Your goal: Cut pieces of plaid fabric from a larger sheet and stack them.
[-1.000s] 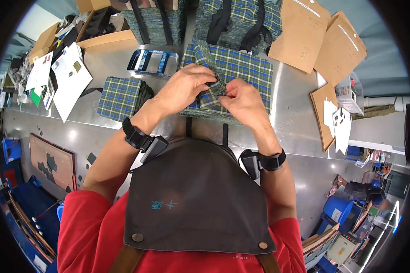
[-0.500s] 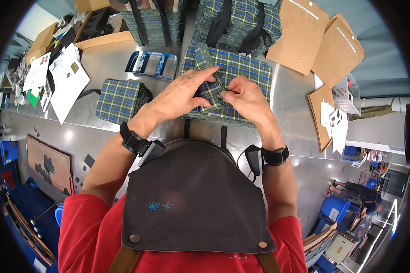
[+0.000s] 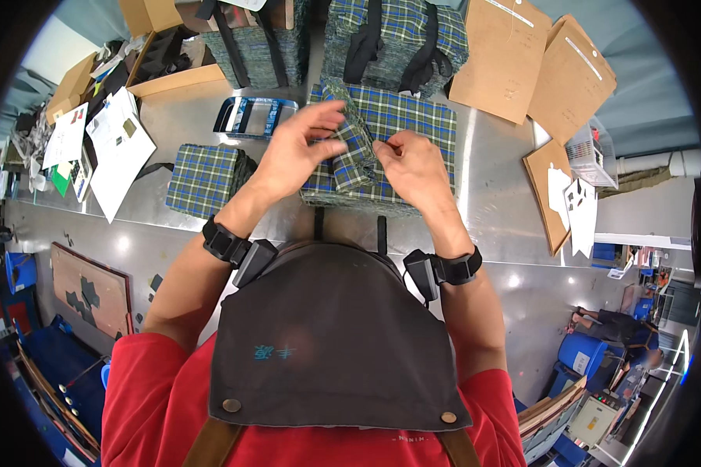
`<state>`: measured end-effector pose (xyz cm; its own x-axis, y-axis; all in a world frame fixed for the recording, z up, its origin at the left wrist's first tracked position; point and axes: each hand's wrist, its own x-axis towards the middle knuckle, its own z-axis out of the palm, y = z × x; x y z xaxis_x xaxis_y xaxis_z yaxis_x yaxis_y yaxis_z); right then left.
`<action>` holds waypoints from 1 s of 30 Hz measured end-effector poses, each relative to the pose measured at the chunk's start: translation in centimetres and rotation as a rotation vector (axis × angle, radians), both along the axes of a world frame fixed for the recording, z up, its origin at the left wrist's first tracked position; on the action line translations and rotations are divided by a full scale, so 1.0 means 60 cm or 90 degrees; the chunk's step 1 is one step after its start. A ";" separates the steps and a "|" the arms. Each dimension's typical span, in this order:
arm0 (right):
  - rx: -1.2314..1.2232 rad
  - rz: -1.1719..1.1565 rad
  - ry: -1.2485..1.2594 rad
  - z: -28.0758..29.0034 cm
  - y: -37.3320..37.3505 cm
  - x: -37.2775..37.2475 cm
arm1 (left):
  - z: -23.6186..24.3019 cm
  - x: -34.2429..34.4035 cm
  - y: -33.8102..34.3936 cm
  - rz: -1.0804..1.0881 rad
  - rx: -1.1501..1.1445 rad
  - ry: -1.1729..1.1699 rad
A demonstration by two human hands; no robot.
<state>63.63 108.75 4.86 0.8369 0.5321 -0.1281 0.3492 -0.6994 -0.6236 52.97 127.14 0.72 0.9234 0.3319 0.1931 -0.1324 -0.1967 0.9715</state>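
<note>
A narrow bundle of plaid fabric pieces [image 3: 354, 162] lies aslant on a larger stack of green, blue and white plaid fabric [image 3: 420, 117] in front of me. My left hand [image 3: 294, 148] is at the bundle's left side, thumb and fingers apart, with nothing held between them. On the other side, my right hand [image 3: 414, 167] has its thumb and forefinger pinched at the bundle's right edge, where the layered fabric edges show. The other right fingers are curled in. How many layers the pinch takes is too small to tell.
Left of the large stack sit a smaller plaid stack [image 3: 201, 180] and a blue-rimmed tray [image 3: 223, 118]. Two tall strapped plaid stacks [image 3: 397, 47] [image 3: 276, 58] stand behind. Brown envelopes [image 3: 502, 62] lie at the right, white papers [image 3: 119, 148] and an open carton [image 3: 181, 79] at the left.
My left hand has come away from the bundle's top toward the left, its fingers spreading. My right hand stays pinched at the right edge. The whole view has shifted slightly.
</note>
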 end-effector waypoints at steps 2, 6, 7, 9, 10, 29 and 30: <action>-0.026 0.005 0.012 0.015 0.011 -0.005 | 0.007 0.003 0.007 0.084 -0.038 0.072; -0.031 0.011 -0.002 0.019 0.021 -0.019 | 0.025 0.014 0.010 0.164 -0.063 0.185; -0.028 0.013 -0.004 0.015 0.023 -0.022 | 0.031 0.017 0.008 0.151 -0.083 0.235; 0.020 0.010 -0.001 0.010 0.030 -0.028 | 0.038 0.021 0.007 0.156 -0.105 0.243; 0.023 0.027 0.024 0.017 0.032 -0.028 | 0.040 0.021 0.008 0.158 -0.130 0.254; -0.114 0.038 -0.389 -0.066 -0.106 0.057 | 0.018 0.012 0.019 0.254 0.266 0.265; -0.072 0.010 -0.287 -0.077 -0.105 0.060 | 0.010 0.011 0.023 0.258 0.255 0.250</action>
<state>67.22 102.47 0.27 0.8147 0.5484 0.1886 0.5786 -0.7471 -0.3273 53.64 128.52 1.30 0.7677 0.6389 0.0499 0.3738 -0.5097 0.7749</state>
